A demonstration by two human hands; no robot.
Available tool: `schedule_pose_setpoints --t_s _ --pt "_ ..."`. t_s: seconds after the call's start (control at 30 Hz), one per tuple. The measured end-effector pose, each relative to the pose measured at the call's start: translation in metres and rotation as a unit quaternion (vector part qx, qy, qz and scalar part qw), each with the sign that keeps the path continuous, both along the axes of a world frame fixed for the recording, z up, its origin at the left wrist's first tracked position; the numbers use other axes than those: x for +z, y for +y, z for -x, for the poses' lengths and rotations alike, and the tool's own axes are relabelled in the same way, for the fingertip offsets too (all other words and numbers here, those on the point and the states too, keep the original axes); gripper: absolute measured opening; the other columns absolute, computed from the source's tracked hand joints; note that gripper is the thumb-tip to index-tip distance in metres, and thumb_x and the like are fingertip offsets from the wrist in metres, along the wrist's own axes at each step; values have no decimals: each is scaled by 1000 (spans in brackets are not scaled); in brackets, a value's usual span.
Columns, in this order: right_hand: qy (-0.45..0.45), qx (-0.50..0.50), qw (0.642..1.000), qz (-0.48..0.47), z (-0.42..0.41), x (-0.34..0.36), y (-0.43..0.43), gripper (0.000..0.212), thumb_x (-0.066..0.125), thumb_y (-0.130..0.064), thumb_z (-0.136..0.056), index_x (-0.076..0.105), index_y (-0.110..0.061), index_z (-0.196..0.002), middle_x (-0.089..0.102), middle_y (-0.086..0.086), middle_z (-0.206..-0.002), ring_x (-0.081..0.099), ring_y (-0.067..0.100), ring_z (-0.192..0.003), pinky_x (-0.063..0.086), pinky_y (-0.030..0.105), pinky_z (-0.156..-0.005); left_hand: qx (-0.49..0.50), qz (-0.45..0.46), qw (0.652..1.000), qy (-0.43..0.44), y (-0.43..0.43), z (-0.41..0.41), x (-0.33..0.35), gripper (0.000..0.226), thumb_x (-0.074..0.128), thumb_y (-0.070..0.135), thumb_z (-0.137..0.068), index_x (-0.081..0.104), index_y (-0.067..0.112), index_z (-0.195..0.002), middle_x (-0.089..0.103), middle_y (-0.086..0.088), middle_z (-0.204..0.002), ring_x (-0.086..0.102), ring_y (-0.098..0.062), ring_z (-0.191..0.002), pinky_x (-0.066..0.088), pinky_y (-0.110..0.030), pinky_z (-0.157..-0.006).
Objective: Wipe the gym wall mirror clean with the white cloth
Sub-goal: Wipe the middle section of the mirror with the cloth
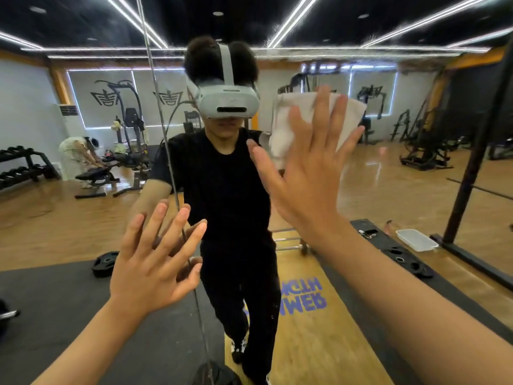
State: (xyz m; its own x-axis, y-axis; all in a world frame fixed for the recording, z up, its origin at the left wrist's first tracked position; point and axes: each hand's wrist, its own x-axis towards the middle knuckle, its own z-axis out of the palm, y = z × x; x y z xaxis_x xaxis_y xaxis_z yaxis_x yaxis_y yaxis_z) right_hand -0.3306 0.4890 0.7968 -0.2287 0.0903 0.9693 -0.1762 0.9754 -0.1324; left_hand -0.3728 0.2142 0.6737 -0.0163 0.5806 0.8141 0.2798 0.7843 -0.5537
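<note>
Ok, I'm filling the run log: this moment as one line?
step: wipe | right hand: flat, presses white cloth on mirror | left hand: open, fingers spread, lower left

Wood floor (374,195), black ceiling (83,18) (strip lights (293,19)), dumbbell rack (19,168).

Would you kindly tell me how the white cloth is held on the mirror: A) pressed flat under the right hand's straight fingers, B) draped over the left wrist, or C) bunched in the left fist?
A: the right hand spreads straight fingers over the folded white cloth on the gym wall mirror.
</note>
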Motion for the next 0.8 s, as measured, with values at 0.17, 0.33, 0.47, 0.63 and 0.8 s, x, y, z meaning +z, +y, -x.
schedule_pose_setpoints --t_s 0.17,0.33,0.47,0.63,0.8 --pt "-40 -19 998 -37 -4 -41 -1 75 29 -64 -108 23 -17 -167 8 22 -173 -1 46 -160 -4 76 -121 0 2 1000 -9 -1 -1 2 76 56 49 -94 40 20 -162 28 -16 -171 20 -43 -159 15 -57 -129" --pt "-140 1 978 -152 -18 -143 35 83 16 -75 -103 9 -24 -168 -7 14 -176 -7 43 -161 8 82 -116 -4 -1 1000 -5 0 -2 1 78 59 47 -90 40 21 -162 23 -13 -174 21 -43 -159 17 -58 -128" --pt "-79 18 987 -138 -15 -63 40 79 7 -70 -104 9 -22 -168 -3 16 -174 -5 41 -161 0 75 -122 -2 1 1000 6 0 -2 2 81 59 48 -90 37 21 -163 23 -13 -174 21 -43 -159 18 -58 -127" --pt "-9 -23 994 -103 -3 6 36 61 18 -47 -112 12 -24 -169 2 12 -175 0 36 -162 -2 63 -127 1 4 1000 1 1 -4 2 82 56 49 -90 34 24 -165 23 -12 -174 21 -42 -159 18 -58 -127" --pt "-73 -19 943 -324 -14 -158 77 64 36 -43 -110 16 -28 -169 -1 7 -177 0 31 -163 -1 59 -129 -6 4 1000 2 2 -5 3 81 54 49 -92 32 24 -166 21 -12 -174 20 -41 -160 17 -57 -128"
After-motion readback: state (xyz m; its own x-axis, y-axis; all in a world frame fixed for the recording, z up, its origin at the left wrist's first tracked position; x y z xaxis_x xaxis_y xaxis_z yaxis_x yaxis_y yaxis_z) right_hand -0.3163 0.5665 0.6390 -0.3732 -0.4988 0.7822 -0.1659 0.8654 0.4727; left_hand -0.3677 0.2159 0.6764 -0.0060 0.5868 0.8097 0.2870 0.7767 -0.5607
